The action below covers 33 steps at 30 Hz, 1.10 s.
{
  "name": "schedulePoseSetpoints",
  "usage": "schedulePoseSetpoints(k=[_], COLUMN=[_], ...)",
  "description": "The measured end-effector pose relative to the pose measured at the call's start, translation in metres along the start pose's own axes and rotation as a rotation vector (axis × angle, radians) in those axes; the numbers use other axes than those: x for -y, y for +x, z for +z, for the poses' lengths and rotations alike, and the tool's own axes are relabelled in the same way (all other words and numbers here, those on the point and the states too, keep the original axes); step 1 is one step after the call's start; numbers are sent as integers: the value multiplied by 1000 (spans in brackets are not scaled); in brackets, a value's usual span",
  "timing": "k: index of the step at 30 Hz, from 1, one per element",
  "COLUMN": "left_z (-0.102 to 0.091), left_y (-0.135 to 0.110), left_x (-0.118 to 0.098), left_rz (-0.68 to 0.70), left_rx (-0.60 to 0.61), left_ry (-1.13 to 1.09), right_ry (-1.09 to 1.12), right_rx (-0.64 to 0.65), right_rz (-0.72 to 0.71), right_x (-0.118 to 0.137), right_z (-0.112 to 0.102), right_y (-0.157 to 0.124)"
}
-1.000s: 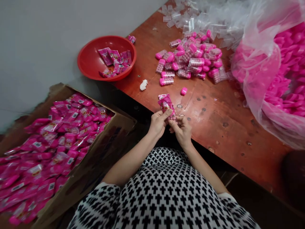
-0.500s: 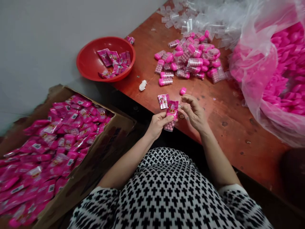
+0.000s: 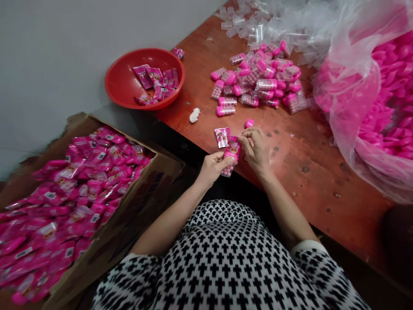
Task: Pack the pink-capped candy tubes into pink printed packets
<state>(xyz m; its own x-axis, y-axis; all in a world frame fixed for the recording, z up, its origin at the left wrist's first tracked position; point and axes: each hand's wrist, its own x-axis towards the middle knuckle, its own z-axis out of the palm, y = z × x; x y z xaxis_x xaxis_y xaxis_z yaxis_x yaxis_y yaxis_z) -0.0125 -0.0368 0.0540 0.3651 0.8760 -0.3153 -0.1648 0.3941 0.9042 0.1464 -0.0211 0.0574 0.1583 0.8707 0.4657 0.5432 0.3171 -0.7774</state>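
My left hand [image 3: 213, 168] is closed on a pink printed packet [image 3: 232, 150] together with a clear container of small pink balls [image 3: 227, 170], held over the table's front edge. The thumb lies across the packet's lower part. My right hand [image 3: 256, 148] has its thumb and forefinger pinched at the packet's upper right corner. Another pink packet [image 3: 222, 137] lies flat on the table just behind the held one. A loose pink cap [image 3: 249, 123] rests beyond my right fingers.
A red bowl [image 3: 111, 92] with several packets stands at the table's left corner. Clear tubes of balls with pink caps [image 3: 258, 79] are heaped behind. A plastic bag of pink caps [image 3: 346, 86] is at right. Below left, a cardboard box [image 3: 142, 189] holds filled packets [image 3: 80, 181].
My right hand has moved left and its spread fingers have closed in a pinch on the packet's top corner. The left hand keeps its hold.
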Motion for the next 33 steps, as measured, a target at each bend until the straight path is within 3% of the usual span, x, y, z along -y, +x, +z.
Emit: schedulePoseSetpoints(k=[3,8,11,16,27,33], left_z=[-2,4,8,6,12,8], left_y=[6,15,14,11,8,6], left_x=[-3,-3,-3,-7,0,1], left_rz=[55,81,48,-2,36,-19], left_rx=[-93,-155,-118,-75,-213,-162], left_ry=[-117,-352,-429,-475,-359,-462], right_ry=[70,541,725,795,680,688], right_rx=[-157,116,121,27,-87,-54], right_rz=[158,581,720,767,702,711], right_x=[12,30,35,33,34,33], right_z=[9,16,18,19,18,18], right_y=[-20,-53,-58,-57,-61,-65])
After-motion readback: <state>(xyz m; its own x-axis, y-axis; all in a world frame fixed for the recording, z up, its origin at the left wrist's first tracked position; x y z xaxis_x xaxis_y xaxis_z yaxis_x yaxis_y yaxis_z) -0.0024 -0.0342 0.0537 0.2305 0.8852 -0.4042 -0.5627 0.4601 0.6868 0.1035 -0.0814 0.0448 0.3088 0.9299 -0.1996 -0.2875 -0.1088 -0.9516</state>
